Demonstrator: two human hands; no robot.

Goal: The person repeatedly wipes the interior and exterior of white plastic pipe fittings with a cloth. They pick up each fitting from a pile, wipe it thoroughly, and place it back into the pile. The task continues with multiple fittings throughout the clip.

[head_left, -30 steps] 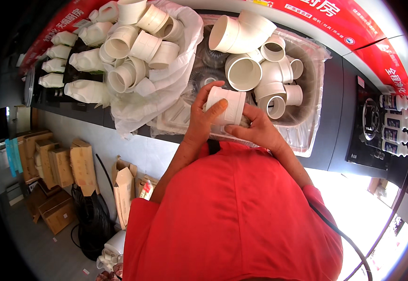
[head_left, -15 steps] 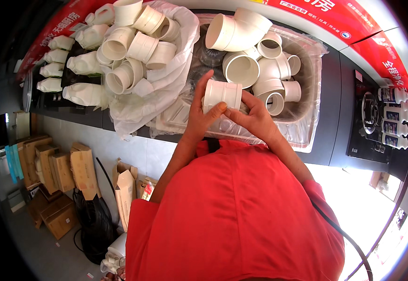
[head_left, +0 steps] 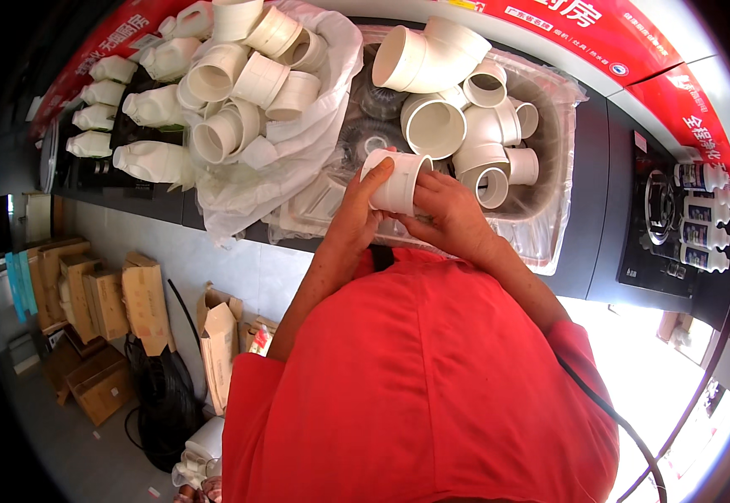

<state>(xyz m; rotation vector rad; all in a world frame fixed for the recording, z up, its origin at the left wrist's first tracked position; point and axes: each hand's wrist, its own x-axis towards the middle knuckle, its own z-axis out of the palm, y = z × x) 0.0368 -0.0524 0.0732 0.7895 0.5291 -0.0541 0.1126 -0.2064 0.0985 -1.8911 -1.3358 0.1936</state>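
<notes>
Between my hands, over the front of the sink, is a white plastic pipe coupling (head_left: 393,185) with its open end tilted to the right. My left hand (head_left: 358,204) wraps its left side, thumb across the top. The fingers of my right hand (head_left: 451,211) curl at the open right end, some of them at the rim or inside it; the tips are hidden. Behind my hands, white pipe elbows and tees, among them a large elbow (head_left: 428,57) and a wide ring-ended fitting (head_left: 433,126), lie piled in the sink (head_left: 554,159).
Left of the sink, a white plastic bag (head_left: 251,189) holds several more couplings (head_left: 260,81). White jugs (head_left: 153,161) stand farther left on the dark counter (head_left: 589,243). Labelled bottles (head_left: 704,210) are at the far right. Cardboard boxes (head_left: 101,381) and a black hose coil (head_left: 159,402) sit on the floor.
The coupling has turned so its right opening faces more toward me, and it sits slightly lower. My left thumb has moved up over it; my right fingers have shifted to its open end.
</notes>
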